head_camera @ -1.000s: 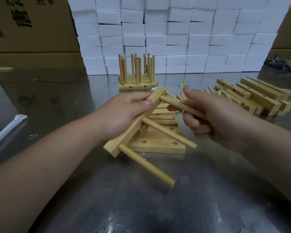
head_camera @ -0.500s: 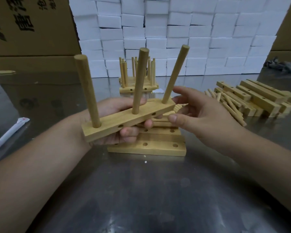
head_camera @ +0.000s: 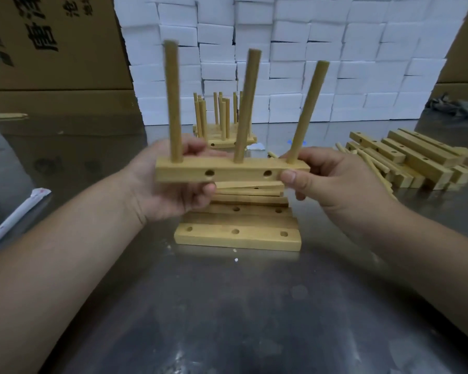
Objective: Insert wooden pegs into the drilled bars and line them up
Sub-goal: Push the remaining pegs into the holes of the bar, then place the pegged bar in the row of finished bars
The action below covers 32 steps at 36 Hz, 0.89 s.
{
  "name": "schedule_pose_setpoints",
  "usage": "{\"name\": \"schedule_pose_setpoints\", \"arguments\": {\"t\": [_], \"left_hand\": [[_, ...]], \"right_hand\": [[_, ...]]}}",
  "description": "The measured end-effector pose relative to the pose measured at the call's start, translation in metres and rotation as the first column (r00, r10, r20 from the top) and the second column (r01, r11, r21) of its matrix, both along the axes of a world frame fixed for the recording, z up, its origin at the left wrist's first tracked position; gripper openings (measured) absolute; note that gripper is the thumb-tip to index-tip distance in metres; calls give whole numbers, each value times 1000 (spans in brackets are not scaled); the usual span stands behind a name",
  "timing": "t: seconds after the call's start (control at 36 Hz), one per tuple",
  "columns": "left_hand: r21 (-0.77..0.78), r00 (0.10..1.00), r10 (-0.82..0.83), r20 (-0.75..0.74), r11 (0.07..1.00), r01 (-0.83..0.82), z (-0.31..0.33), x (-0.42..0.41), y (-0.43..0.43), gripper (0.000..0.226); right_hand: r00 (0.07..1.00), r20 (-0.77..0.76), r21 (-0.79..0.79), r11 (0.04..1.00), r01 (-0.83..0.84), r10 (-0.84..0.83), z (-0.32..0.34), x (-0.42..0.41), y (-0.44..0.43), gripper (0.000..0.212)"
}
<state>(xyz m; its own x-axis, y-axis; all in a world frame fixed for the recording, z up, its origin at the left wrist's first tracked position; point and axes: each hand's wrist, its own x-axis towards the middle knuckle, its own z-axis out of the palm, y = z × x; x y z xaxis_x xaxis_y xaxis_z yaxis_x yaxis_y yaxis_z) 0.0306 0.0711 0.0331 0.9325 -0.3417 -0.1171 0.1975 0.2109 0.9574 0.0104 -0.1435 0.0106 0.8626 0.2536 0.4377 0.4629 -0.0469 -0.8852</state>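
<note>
Evenly, left hand (head_camera: 170, 187) and right hand (head_camera: 335, 184) around pegged bar (head_camera: 237, 171) ends.

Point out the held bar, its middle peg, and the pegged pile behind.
held bar (head_camera: 238, 172): head view, front face between the two holes.
middle peg (head_camera: 247, 103): head view, mid-shaft.
pegged pile (head_camera: 202, 118): head view, a peg at its left end.
</note>
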Motion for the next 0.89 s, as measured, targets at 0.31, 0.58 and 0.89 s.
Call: {"name": "schedule_pose_setpoints", "arguments": {"t": [0.31, 0.58, 0.89], "left_hand": [[231, 902, 122, 414, 944, -234, -11, 9, 6, 41], [490, 793, 134, 594, 722, -488, -16, 9, 0, 46], [560, 788, 113, 606, 643, -523, -27, 18, 5, 48]], "right_hand": [[953, -49, 3, 954, 300, -300, -6, 25, -18, 19], [936, -5, -56, 935, 351, -352, -12, 28, -16, 40], [910, 71, -144, 899, 415, -409, -21, 35, -15, 45]]}}
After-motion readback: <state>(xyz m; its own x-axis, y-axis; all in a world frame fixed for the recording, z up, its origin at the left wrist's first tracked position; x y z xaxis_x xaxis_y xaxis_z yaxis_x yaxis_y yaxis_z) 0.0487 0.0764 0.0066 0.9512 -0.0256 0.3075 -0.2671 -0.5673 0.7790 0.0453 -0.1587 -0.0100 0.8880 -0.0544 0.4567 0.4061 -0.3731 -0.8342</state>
